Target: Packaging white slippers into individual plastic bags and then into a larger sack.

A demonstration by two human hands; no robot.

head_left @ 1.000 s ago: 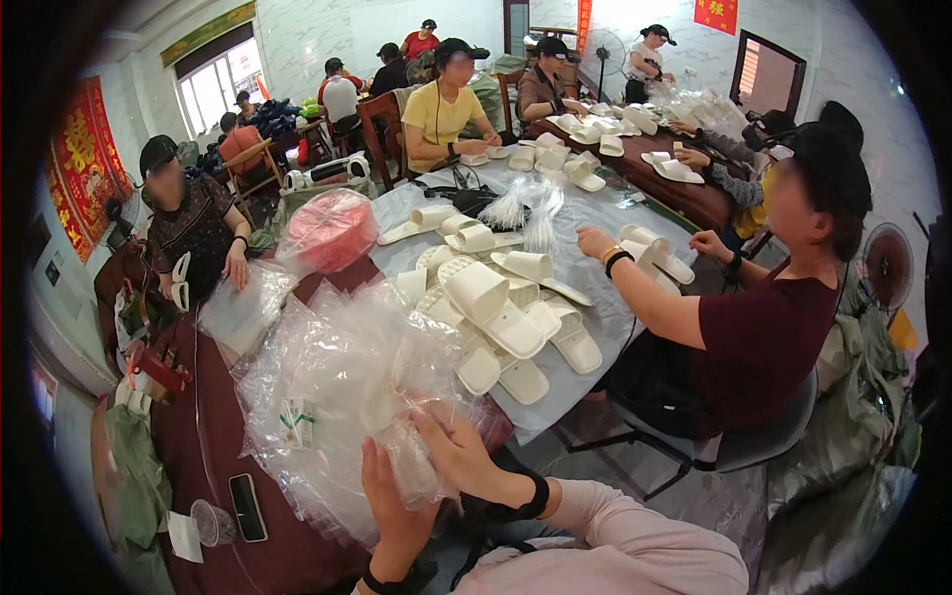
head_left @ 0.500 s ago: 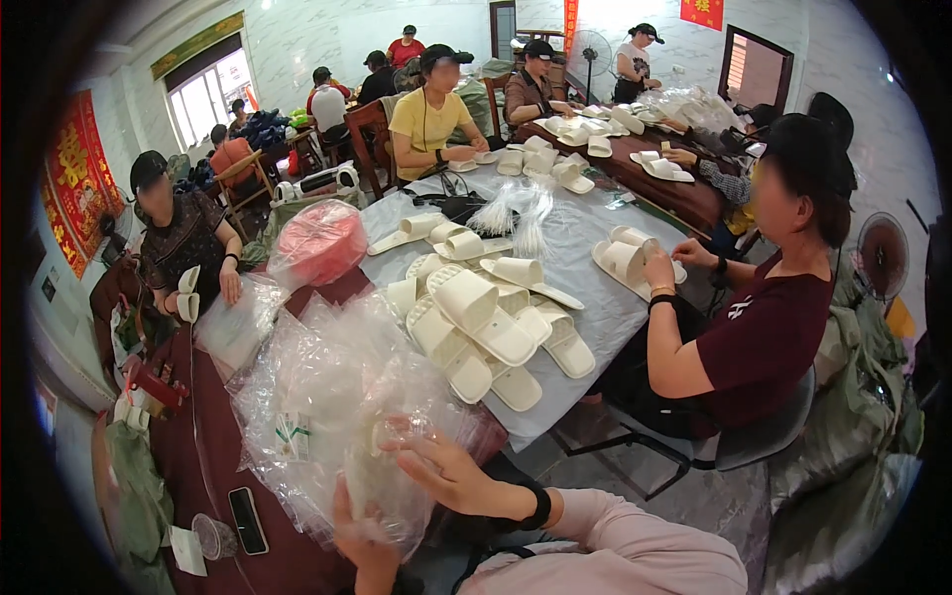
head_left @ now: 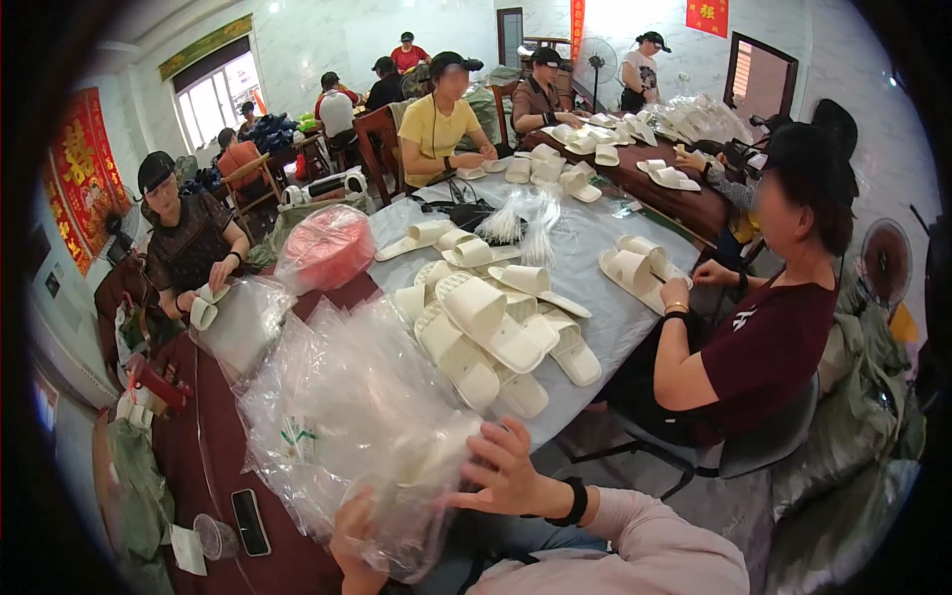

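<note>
A heap of clear plastic bags (head_left: pixel 337 416) lies on the dark red table (head_left: pixel 208 446) in front of me. My left hand (head_left: pixel 354 534) grips the lower edge of one bag from underneath. My right hand (head_left: pixel 508 471), with a black wristband and a pink sleeve, holds the bag's right end with fingers spread. A pale slipper-like shape shows through the plastic there. Just beyond the bags is a pile of white slippers (head_left: pixel 491 332) on the grey tablecloth.
A person in a maroon shirt (head_left: pixel 769 347) sits close on my right, handling a pair of slippers (head_left: pixel 635 268). Others sit at the left (head_left: pixel 188 238) and far end (head_left: pixel 436 124). A pink bundle in plastic (head_left: pixel 327 248), a phone (head_left: pixel 250 521) and a plastic cup (head_left: pixel 210 535) are near.
My right hand has slid rightward along the bag to its end, and my left hand has dropped a little lower. The person on the right pulled a hand in toward the slipper pair.
</note>
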